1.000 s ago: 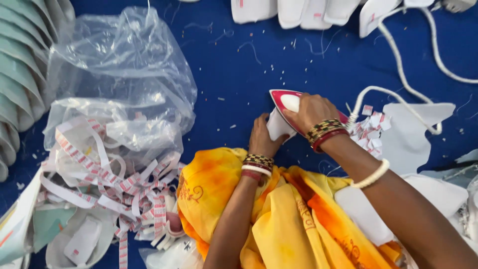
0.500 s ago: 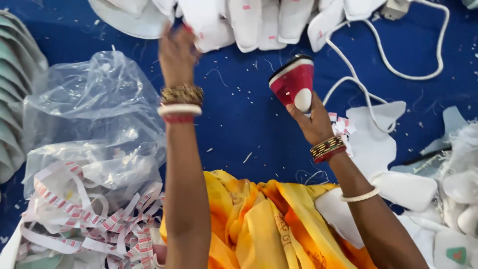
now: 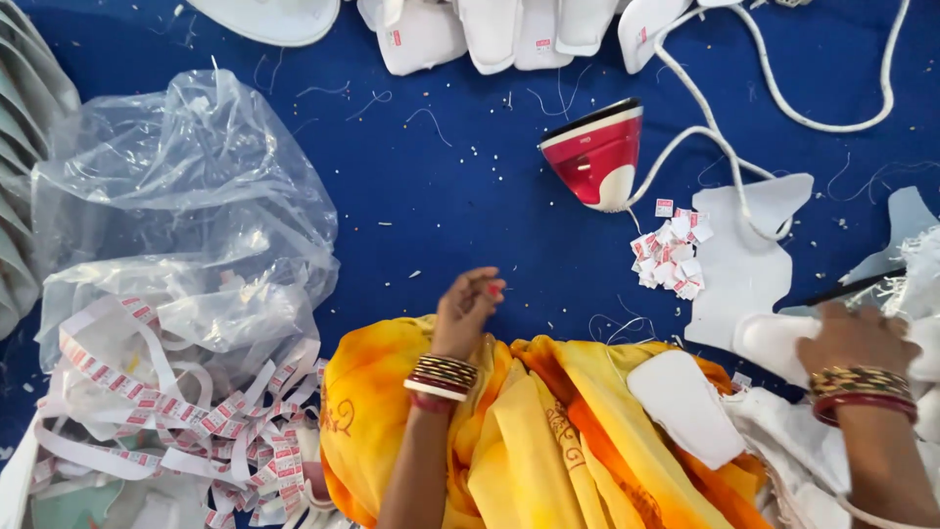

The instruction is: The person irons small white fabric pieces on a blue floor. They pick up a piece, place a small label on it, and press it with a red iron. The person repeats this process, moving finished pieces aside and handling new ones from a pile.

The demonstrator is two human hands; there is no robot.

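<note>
My left hand (image 3: pixel 467 309) hovers low over the blue cloth (image 3: pixel 441 196) just beyond my yellow-orange lap fabric (image 3: pixel 548 441), fingers loosely curled, holding nothing. My right hand (image 3: pixel 854 338) rests at the right on a pile of white cut fabric pieces (image 3: pixel 774 338), fingers hidden in the pile. A red and white iron (image 3: pixel 597 157) stands on its heel farther out, its white cord (image 3: pixel 783 108) looping to the right. No hand touches the iron. A small heap of red-and-white tags (image 3: pixel 671 257) lies beside it.
A crumpled clear plastic bag (image 3: pixel 186 206) and tangled label strips (image 3: pixel 166 411) fill the left. White shaped pieces (image 3: pixel 490 29) line the far edge. Stacked grey-green pieces (image 3: pixel 24 167) sit at the far left. A white oval piece (image 3: pixel 685 407) lies on my lap.
My left hand has come back from the far white pieces to just beyond my lap. My right hand has let go of the iron and dropped to the white pile on the right.
</note>
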